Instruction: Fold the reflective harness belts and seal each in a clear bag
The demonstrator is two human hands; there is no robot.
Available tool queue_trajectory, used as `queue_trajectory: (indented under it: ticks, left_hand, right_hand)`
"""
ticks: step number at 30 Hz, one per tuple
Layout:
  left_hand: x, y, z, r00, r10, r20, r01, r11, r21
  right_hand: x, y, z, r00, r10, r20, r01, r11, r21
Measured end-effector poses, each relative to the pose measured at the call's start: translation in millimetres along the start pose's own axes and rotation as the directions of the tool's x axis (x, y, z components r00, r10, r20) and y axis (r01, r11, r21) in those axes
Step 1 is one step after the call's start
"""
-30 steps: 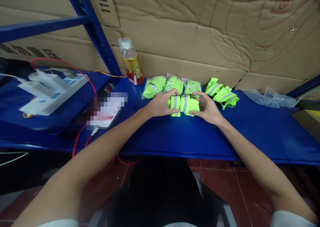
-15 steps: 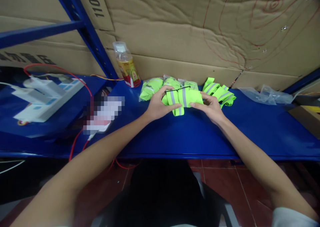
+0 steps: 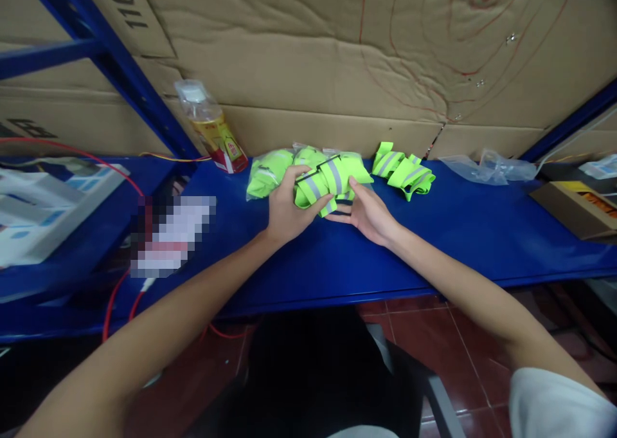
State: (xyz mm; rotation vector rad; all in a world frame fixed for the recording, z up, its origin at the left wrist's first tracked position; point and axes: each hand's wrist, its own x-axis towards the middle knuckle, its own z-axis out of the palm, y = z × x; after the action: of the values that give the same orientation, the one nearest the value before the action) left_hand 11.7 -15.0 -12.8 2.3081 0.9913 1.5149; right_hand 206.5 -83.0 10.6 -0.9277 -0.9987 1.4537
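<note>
A folded neon-yellow reflective strap (image 3: 336,175) with silver stripes and a thin black band is held up over the blue table. My left hand (image 3: 288,208) grips its left end between thumb and fingers. At the lower right, my right hand (image 3: 370,214) has its thumb against the strap and its fingers stretched partly beneath, some hidden by the fabric. Just behind, clear bags of similar yellow material (image 3: 268,173) lie in a row, partly covered by the held strap. To the right, another reflective strap (image 3: 407,173) lies loosely folded.
A bottle (image 3: 216,132) with a red and yellow label leans at the back left. A blurred-out phone-like item (image 3: 176,235), a white power strip (image 3: 43,226) and red cables sit left. Crumpled clear plastic (image 3: 491,168) and a cardboard box (image 3: 569,209) are right. Cardboard backs the table (image 3: 308,267).
The strap bundle has tilted, its right end now higher. My right hand has moved from its right end to below it, fingers extending underneath. The camera view has turned right.
</note>
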Motion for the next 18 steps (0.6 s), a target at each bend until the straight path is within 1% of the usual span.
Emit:
queue_trajectory:
  ticks: [3,6,9,12,15,17,18]
  left_hand:
    - [1,-4,0.2,0.996,0.078,0.038,-0.080,0.995,0.051]
    - [0,-9,2.8,0.983,0.136,0.127,-0.150,0.983,0.110]
    - [-2,-14,6.0,0.961,0.153,0.230,-0.190,0.971,0.148]
    - [-1,-13,8.6,0.939,0.170,0.299,-0.215,0.968,0.127]
    - [2,-8,10.1,0.909,0.245,0.338,-0.280,0.958,0.058]
    - [3,-5,11.2,0.875,0.324,0.360,-0.333,0.942,-0.037]
    - [3,-4,12.1,0.860,0.350,0.371,-0.341,0.936,-0.092]
  right_hand:
    - [-5,-3,4,0.999,0.005,0.042,-0.008,0.997,0.076]
    - [-7,-4,5,1.000,0.006,0.011,-0.007,0.996,0.092]
    - [-3,-3,2,1.000,0.023,-0.017,-0.021,0.997,0.077]
    - [1,-4,-3,0.999,0.022,-0.032,-0.019,0.996,0.090]
    - [5,-9,-11,0.990,-0.059,-0.129,0.067,0.996,0.059]
    - [7,-12,-18,0.969,-0.144,-0.201,0.143,0.990,-0.018]
    - [8,-14,-22,0.957,-0.188,-0.220,0.176,0.982,-0.074]
